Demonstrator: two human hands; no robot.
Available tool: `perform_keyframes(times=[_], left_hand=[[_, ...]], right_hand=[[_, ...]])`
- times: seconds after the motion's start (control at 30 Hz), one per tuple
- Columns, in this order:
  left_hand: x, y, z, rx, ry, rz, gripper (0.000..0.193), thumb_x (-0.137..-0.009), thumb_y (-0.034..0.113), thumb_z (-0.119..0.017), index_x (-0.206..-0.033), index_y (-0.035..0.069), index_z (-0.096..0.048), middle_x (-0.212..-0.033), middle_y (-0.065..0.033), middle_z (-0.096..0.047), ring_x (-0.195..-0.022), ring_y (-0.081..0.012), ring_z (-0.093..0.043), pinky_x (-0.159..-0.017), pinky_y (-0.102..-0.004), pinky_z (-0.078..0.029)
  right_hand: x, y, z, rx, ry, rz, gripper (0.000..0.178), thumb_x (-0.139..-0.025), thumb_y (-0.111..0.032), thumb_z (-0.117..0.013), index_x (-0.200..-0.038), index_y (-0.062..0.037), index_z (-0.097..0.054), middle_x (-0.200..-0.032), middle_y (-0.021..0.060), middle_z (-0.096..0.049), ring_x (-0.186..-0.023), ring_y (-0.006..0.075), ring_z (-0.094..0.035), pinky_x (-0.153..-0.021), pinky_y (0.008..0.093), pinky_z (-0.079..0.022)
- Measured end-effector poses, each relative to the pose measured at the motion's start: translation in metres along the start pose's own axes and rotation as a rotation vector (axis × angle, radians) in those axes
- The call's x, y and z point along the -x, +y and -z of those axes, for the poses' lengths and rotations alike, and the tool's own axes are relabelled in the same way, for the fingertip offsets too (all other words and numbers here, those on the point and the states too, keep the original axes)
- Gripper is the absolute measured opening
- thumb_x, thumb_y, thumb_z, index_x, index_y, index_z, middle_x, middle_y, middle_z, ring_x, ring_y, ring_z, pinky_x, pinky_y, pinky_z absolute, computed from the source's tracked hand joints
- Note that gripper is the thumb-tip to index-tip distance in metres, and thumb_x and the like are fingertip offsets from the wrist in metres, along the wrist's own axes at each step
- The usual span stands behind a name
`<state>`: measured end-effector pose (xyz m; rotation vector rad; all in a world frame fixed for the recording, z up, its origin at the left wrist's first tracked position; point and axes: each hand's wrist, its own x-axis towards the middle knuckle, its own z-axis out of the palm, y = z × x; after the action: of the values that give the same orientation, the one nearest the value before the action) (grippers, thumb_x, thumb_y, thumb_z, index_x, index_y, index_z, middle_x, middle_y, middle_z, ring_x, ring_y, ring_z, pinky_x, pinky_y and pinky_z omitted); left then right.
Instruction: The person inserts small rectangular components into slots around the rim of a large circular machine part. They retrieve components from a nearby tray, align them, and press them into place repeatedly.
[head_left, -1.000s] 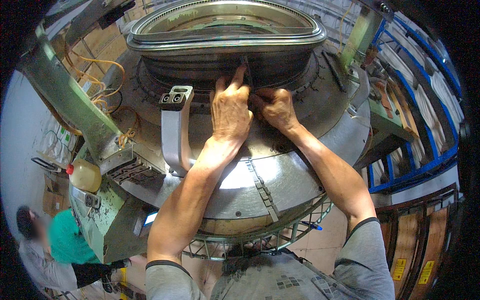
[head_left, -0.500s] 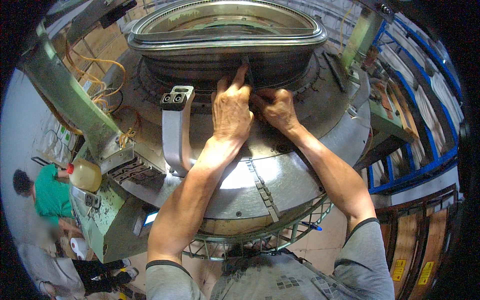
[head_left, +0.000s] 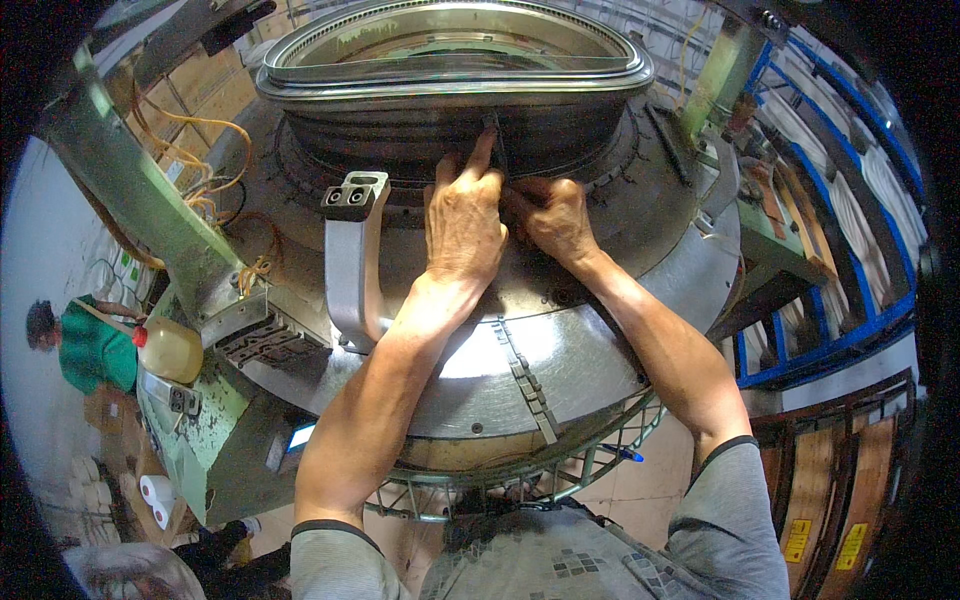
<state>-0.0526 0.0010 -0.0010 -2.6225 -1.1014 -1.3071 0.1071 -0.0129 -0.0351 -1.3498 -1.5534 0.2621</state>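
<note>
My left hand point(head_left: 465, 220) is at the front of a round machine's dark cylinder wall point(head_left: 390, 130). Its index finger stretches up to a narrow grey metal piece point(head_left: 490, 119) on that wall, while the other fingers are bent and spread apart. Close beside it on the right is my right hand point(head_left: 556, 218), closed low against the cylinder's base. The fingertips there are hidden, so whatever they pinch cannot be made out. Below both hands lies the wide metal ring plate point(head_left: 470, 390), with a row of small metal blocks point(head_left: 525, 375) across it.
A grey upright bracket point(head_left: 352, 260) stands left of my left forearm. Green frame posts point(head_left: 150, 190) with orange cables flank the machine. A yellowish bottle point(head_left: 172, 350) with a red cap sits at left, near a person in green point(head_left: 97, 350). Blue racks point(head_left: 850, 340) stand right.
My hands and the machine look almost unmoved. At far left, the person in green has shifted, and a second person in grey has moved lower in the picture, uncovering white rolls.
</note>
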Motion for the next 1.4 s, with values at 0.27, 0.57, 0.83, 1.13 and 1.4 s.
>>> perform_keyframes(times=[0.27,0.57,0.83,1.13,1.4], left_hand=[[0.0009,0.0002,0.0001,0.018,0.003,-0.002,0.032,-0.064,-0.008,-0.069,-0.095,-0.003,-0.070,-0.151,-0.0104,-0.047,-0.121,-0.0419,-0.054,-0.101,-0.0437,-0.051],[0.0007,-0.0014,-0.0013,0.006,0.031,-0.022,0.033,-0.064,-0.007,-0.069,-0.096,-0.003,-0.070,-0.151,-0.0098,-0.048,-0.119,-0.0411,-0.055,-0.101,-0.0437,-0.051],[-0.0001,-0.0005,-0.0010,-0.011,0.016,-0.014,0.032,-0.066,-0.006,-0.068,-0.098,-0.003,-0.071,-0.151,-0.0104,-0.048,-0.118,-0.0401,-0.056,-0.101,-0.0432,-0.051],[0.0003,0.0000,0.0002,-0.009,0.022,-0.021,0.032,-0.065,-0.007,-0.068,-0.097,-0.003,-0.071,-0.150,-0.0112,-0.048,-0.117,-0.0400,-0.056,-0.100,-0.0437,-0.051],[0.0007,-0.0003,-0.0007,0.010,0.026,-0.017,0.032,-0.065,-0.007,-0.068,-0.097,-0.004,-0.070,-0.152,-0.0113,-0.047,-0.117,-0.0415,-0.056,-0.101,-0.0443,-0.052]], right_hand=[[0.0005,-0.0026,0.0031,0.030,-0.016,0.033,0.020,-0.087,-0.020,-0.071,-0.091,-0.0003,-0.074,-0.078,0.0181,-0.071,-0.064,0.0198,-0.066,-0.060,0.0359,-0.052],[0.0001,0.0006,0.0021,0.032,-0.019,0.084,0.014,-0.091,-0.013,-0.071,-0.094,0.0009,-0.075,-0.068,0.0070,-0.070,-0.059,0.0084,-0.060,-0.052,0.0290,-0.049],[0.0013,-0.0032,0.0025,0.028,-0.019,0.076,0.017,-0.093,-0.016,-0.071,-0.091,0.0006,-0.074,-0.065,0.0062,-0.068,-0.057,0.0076,-0.058,-0.050,0.0290,-0.047],[-0.0004,0.0020,0.0004,0.037,-0.009,0.089,0.018,-0.092,-0.016,-0.072,-0.089,0.0011,-0.074,-0.064,0.0060,-0.068,-0.057,0.0080,-0.057,-0.049,0.0290,-0.047],[-0.0004,-0.0017,0.0026,0.039,-0.033,-0.029,0.025,-0.085,-0.026,-0.072,-0.086,-0.0013,-0.073,-0.078,0.0223,-0.070,-0.064,0.0252,-0.070,-0.062,0.0390,-0.054]])
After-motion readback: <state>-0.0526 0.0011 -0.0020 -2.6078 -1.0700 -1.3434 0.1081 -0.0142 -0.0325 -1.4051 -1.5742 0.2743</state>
